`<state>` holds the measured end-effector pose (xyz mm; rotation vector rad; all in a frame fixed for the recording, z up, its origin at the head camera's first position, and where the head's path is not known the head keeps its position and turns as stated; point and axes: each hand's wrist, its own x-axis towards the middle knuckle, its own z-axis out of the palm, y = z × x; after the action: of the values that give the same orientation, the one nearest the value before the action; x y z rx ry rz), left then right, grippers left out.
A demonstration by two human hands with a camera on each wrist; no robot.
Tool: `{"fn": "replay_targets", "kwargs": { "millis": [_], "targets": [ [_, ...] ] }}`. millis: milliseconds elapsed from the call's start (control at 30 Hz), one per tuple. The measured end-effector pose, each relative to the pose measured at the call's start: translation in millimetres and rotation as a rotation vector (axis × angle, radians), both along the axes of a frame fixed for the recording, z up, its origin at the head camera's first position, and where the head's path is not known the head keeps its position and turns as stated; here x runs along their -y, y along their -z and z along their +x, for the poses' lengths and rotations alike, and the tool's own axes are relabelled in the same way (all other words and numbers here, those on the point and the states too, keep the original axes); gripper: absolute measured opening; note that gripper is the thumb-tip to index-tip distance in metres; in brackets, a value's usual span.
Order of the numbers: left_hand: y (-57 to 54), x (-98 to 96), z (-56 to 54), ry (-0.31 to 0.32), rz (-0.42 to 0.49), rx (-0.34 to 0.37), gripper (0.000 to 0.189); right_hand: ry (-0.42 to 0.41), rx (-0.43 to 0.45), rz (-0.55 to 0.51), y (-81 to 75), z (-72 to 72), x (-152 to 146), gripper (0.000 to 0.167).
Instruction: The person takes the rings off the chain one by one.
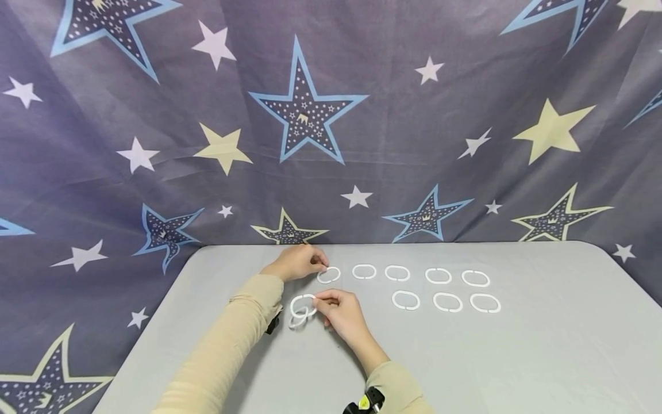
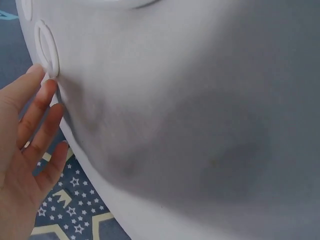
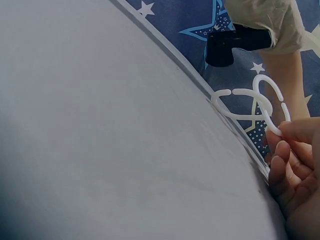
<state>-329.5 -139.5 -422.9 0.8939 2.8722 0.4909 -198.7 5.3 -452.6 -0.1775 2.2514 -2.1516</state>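
Note:
At the far side of the table, my left hand [image 1: 297,261] pinches one end of a white oval plastic link [image 2: 54,52] between thumb and index finger, its other fingers spread loosely. This link lies at the left end of the back row. Nearer to me, my right hand [image 1: 343,316] holds another white link [image 3: 255,87] by its side, between thumb and fingertips. A second link [image 3: 240,117] is hooked through that one and hangs from it over the table. Each of these two links has a small gap in its side.
Several more white links [image 1: 364,265] lie spaced out along the back row of the grey table [image 1: 465,356]. A front row of 3 links [image 1: 405,292] sits right of my hands. A star-patterned cloth [image 1: 393,126] hangs behind the table's far edge.

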Motion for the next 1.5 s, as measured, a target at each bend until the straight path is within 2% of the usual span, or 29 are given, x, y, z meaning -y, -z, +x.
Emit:
{"fn": "replay_targets", "kwargs": {
  "millis": [133,300,433,700,867,1133,1300,1500],
  "targets": [
    [-0.8,8.5,4.4,0.004,0.009,-0.001,0.007,-0.003,-0.023,-0.009,-15.0,9.1,-1.0,0.016],
    [-5.3,19.8,15.1,-0.024,0.003,0.045,0.008,-0.004,-0.041,-0.014,-14.8,10.0,-0.4,0.017],
    [-8.3,30.4,26.0,-0.042,0.016,0.097,0.010,-0.014,-0.022,-0.003,-18.7,11.2,-1.3,0.016],
    [-3.6,52.1,46.5,-0.068,0.135,0.192,0.013,-0.003,-0.005,-0.002,17.5,-8.2,0.9,0.017],
    [-0.9,60.6,60.2,-0.042,0.188,0.218,0.013,0.003,0.009,0.006,20.4,-9.7,-0.3,0.016],
    [0.0,61.5,80.1,0.002,0.253,0.243,0.012,0.004,0.019,0.006,21.6,-10.0,-1.0,0.014],
    [3.5,60.5,86.4,0.018,0.271,0.256,0.013,0.001,0.021,0.002,21.1,-9.7,-0.1,0.014],
    [4.8,60.3,88.9,0.020,0.284,0.259,0.012,-0.004,0.024,0.007,20.4,-8.7,1.5,0.014]
  ]
}}
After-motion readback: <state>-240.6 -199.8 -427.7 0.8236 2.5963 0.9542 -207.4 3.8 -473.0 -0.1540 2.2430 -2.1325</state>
